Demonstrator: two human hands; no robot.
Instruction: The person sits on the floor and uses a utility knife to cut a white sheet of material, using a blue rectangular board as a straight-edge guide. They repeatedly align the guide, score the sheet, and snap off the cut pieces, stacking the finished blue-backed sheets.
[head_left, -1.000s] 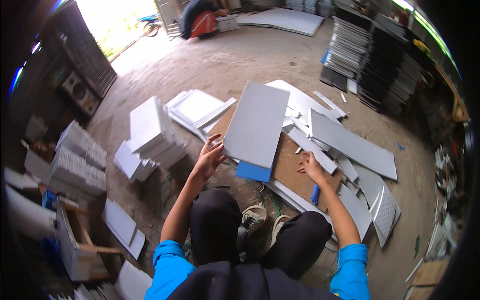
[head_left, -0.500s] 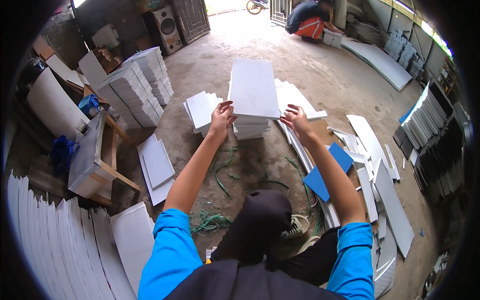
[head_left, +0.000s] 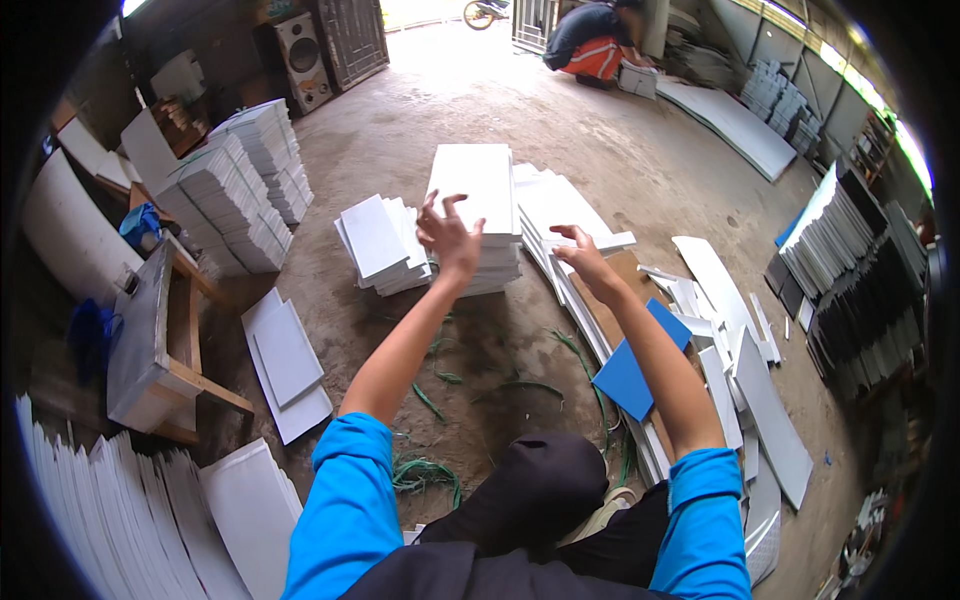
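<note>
A stack of white rectangular boards (head_left: 474,180) stands on the floor in front of me, its top board lying flat. My left hand (head_left: 452,240) is over the near left part of this stack, fingers spread and holding nothing. It hides part of the top board. My right hand (head_left: 588,264) hovers to the right of the stack, open too, with its fingers apart. Left of the stack is a lower, uneven pile of smaller white boards (head_left: 376,240). Long white panels (head_left: 565,205) lie to the right, beneath and beyond my right hand.
Green strapping scraps (head_left: 425,478) lie near my knee. A blue board (head_left: 640,362) and white offcuts (head_left: 712,300) are at right. A wooden-legged table (head_left: 150,350), tied board stacks (head_left: 222,205) and upright white sheets (head_left: 120,520) fill the left. A person (head_left: 592,45) crouches at the back.
Both hands have let go of the white board, which now lies on the stack. My fingers have spread. The whole view has shifted slightly.
</note>
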